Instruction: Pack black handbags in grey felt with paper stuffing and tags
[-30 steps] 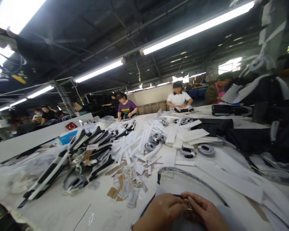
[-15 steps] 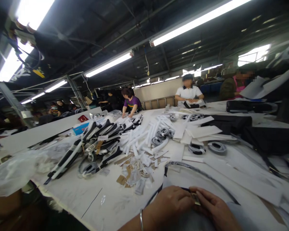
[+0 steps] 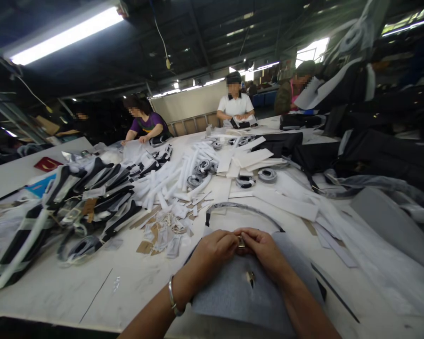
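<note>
**Left hand [image 3: 214, 249] and right hand [image 3: 263, 245] meet at a gold clasp [image 3: 240, 242]!**

Nearest us, a silver bracelet [image 3: 171, 294] circles the left wrist, and here's the grey-covered bag [image 3: 226, 296] on the white table [image 3: 63, 292], a second gold fitting [image 3: 250, 278] on its face. Just beyond, near the bag's upper edge, there's that clasp: right thumb and fingers pinch it, left fingertips crowd its other side, though what they grip, I can't tell. Past them arches a dark strap [image 3: 245, 205], then paper tags [image 3: 172, 247] and white tubes [image 3: 182, 176]. Far side, a person in white [image 3: 235, 106] handles dark-and-white material [image 3: 243, 122].
</note>
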`<state>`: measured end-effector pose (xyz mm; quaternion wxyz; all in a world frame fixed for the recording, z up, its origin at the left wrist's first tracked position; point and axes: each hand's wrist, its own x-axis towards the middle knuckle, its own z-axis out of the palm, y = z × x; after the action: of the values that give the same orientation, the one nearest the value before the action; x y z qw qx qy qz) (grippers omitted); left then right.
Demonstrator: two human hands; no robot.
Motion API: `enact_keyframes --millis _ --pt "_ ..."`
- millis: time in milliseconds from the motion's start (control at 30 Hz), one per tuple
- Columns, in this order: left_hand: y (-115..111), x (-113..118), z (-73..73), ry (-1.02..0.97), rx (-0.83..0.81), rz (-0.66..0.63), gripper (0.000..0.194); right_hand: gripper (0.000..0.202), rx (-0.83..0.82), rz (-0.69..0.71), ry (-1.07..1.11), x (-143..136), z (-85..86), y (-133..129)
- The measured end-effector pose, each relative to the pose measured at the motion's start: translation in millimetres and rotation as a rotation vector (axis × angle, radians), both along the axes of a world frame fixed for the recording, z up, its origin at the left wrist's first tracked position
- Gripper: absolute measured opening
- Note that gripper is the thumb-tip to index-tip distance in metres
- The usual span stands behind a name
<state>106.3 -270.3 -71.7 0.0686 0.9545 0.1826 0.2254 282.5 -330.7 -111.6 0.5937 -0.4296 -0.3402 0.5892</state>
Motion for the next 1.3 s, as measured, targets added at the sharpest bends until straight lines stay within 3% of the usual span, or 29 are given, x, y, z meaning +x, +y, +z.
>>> enact_keyframes --millis 333,500,767,1067,1300 --pt "10 4 19.7 0.221 0.095 -0.165 0.013 0.05 0.049 0.0 -0.126 -1 -4.9 3" --pt "14 9 25.3 0.243 0.009 -0.181 0.012 0.049 0.071 0.018 -0.129 -1 -1.9 2" --pt "24 10 19.6 0.161 -0.319 -0.054 0.009 0.045 0.119 0.041 -0.215 -3 -0.9 1" --pt "32 24 26.3 -0.01 -0.822 0.013 0.003 0.035 0.161 0.061 -0.201 -5 1.4 -2" --pt "35 23 7.8 -0.359 -1.188 0.197 0.03 0.046 0.102 0.079 -0.174 -8 2.6 -2"
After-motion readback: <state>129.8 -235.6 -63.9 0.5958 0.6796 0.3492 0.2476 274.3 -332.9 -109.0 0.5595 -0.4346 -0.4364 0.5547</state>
